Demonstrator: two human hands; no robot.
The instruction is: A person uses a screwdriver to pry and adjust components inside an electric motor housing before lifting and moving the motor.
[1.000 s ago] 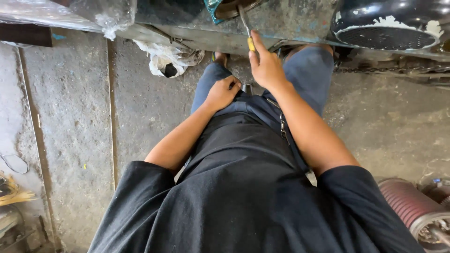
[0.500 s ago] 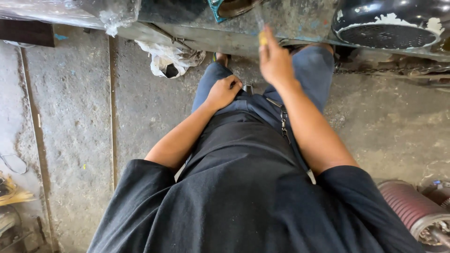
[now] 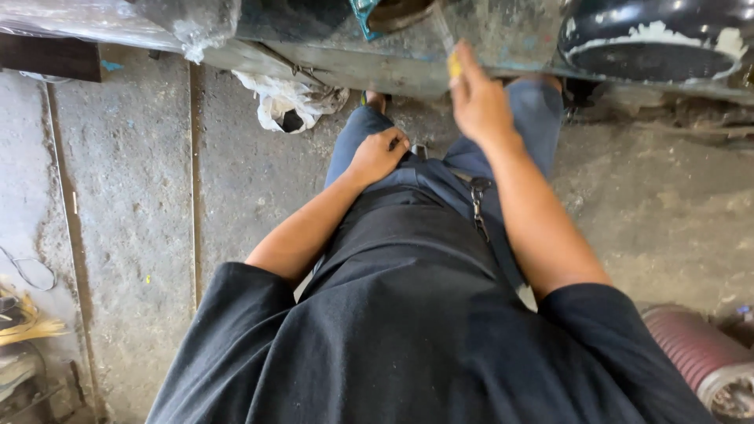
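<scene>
A slim yellow-handled tool (image 3: 453, 63) is gripped by the right hand (image 3: 481, 102) against the worn, paint-flecked metal workbench (image 3: 503, 35). Below the bench edge, the left hand (image 3: 379, 153) is clenched at the denim waistband (image 3: 408, 161).

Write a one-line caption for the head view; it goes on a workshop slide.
Right hand holds a yellow-handled tool at a worn workbench; left hand rests on the thigh.

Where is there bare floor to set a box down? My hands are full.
The widest bare patch is the concrete floor on the left, between the white plastic bag and the yellow clutter at the left edge. Another lies right of the legs, below the dark curved panel and above the ribbed red roller. The worn bench edge is crowded.
</scene>
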